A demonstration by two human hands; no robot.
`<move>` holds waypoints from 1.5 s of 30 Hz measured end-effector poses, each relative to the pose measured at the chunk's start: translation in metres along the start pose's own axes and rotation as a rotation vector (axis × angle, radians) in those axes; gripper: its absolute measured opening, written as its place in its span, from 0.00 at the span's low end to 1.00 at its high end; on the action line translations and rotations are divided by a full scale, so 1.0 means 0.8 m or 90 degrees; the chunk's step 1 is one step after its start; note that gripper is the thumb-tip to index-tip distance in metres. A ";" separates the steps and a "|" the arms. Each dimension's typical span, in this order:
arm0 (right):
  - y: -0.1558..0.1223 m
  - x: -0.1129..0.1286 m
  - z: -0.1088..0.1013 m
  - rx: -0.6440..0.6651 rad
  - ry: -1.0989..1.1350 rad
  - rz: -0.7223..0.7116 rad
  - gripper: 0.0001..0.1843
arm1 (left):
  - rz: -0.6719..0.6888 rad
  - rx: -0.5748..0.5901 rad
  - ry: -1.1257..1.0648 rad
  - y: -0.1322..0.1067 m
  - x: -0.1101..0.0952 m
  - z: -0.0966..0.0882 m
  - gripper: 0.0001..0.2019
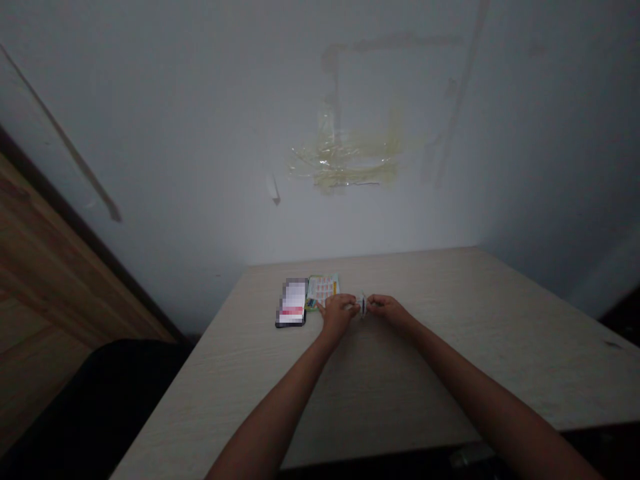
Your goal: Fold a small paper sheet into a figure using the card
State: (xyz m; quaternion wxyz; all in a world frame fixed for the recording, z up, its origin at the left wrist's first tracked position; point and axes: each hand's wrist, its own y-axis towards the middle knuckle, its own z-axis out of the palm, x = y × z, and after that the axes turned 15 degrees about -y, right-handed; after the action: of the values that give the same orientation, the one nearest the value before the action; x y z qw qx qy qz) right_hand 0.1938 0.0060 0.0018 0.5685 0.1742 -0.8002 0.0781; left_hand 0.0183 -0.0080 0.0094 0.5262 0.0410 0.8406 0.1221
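Observation:
Between my two hands is a small whitish piece [362, 305] with a dark mark, too small to make out further. My left hand [340, 311] pinches its left side, while the fingers of my right hand [387, 309] are closed at its right edge. Just behind my left hand lies a printed sheet or booklet [323, 287] with rows of small pictures and a green and yellow border; my hand hides its lower right part. Left of that rests a phone [292, 303] with a lit, blurred-out screen and a dark edge.
The pale wood-grain table [430, 360] meets a grey wall [200, 133] at its back edge. Yellowed clear tape [350, 160] sticks to the wall. A wooden panel [30, 267] and a black object [115, 393] stand beyond the table's left edge.

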 end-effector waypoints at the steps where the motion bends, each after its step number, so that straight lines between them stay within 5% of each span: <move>1: 0.001 -0.001 0.000 0.002 0.002 0.001 0.19 | 0.003 0.000 0.000 0.000 0.000 0.000 0.05; 45: 0.000 0.005 -0.009 -0.040 -0.108 -0.025 0.22 | 0.022 -0.017 -0.004 -0.001 -0.002 -0.010 0.06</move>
State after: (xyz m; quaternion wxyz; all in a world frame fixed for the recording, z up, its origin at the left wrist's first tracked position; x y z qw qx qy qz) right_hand 0.1987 0.0076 0.0077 0.5051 0.1780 -0.8441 0.0264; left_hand 0.0120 -0.0105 0.0142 0.5272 0.0490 0.8362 0.1427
